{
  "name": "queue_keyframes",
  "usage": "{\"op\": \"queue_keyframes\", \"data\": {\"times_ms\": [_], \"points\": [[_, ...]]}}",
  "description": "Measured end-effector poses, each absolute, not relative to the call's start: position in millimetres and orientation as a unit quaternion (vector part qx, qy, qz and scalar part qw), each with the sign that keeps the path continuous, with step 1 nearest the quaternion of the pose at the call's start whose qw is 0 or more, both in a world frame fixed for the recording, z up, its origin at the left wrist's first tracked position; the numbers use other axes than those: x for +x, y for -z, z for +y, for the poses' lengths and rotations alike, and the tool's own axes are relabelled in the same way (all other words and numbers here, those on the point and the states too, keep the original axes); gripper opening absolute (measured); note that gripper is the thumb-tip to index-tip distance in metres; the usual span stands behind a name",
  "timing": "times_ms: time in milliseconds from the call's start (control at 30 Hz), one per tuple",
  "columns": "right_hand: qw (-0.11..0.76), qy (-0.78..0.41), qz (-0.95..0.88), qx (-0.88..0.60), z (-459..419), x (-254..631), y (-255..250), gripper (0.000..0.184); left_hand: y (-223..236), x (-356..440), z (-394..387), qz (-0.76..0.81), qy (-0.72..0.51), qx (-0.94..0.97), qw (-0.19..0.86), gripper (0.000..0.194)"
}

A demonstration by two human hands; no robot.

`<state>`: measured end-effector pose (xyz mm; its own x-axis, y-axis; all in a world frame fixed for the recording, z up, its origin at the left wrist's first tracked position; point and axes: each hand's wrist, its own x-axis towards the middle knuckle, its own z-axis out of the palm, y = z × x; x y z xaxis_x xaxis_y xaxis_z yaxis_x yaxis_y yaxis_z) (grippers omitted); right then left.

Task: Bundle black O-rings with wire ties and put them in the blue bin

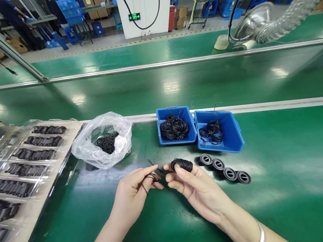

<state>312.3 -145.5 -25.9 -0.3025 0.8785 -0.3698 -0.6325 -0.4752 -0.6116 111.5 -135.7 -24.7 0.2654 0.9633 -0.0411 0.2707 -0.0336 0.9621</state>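
My right hand (pixel 194 182) is closed on a bundle of thin black rings (pixel 182 164), looped over its fingers, with the thumb pressing on them. To its left, my left hand (pixel 136 188) pinches a few thin black rings (pixel 153 177); one loop hangs below its fingers and a dark end sticks up above the thumb. The fingertips of both hands are close together over the green table. Several round black parts with slotted faces (pixel 223 167) stand in a slanting row just right of my right hand.
A clear plastic bag (pixel 80 153) of black rings stands at the left. Two blue bins (pixel 232 133) behind my hands hold black rings. Trays (pixel 39 193) of black parts lie far left. A metal rail (pixel 156 65) crosses behind; a flexible duct (pixel 291 21) hangs at upper right.
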Motion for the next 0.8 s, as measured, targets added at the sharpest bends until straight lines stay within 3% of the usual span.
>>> {"op": "queue_keyframes", "data": {"times_ms": [167, 367, 533, 800], "points": [[0.457, -0.791, -0.208, -0.350, -148, 307, 27, 0.022, 25, 114, -138, 0.476, -0.340, 0.645, 0.492, 0.029], [0.463, -0.712, -0.297, -0.437, -149, 304, 32, 0.022, 23, 116, -141, 0.452, -0.343, 0.647, 0.509, 0.030], [0.444, -0.705, -0.370, -0.412, -152, 299, 29, 0.022, 22, 116, -142, 0.460, -0.333, 0.657, 0.495, 0.030], [0.482, -0.729, -0.267, -0.406, -151, 304, 31, 0.025, 22, 114, -140, 0.441, -0.357, 0.594, 0.570, 0.030]]}}
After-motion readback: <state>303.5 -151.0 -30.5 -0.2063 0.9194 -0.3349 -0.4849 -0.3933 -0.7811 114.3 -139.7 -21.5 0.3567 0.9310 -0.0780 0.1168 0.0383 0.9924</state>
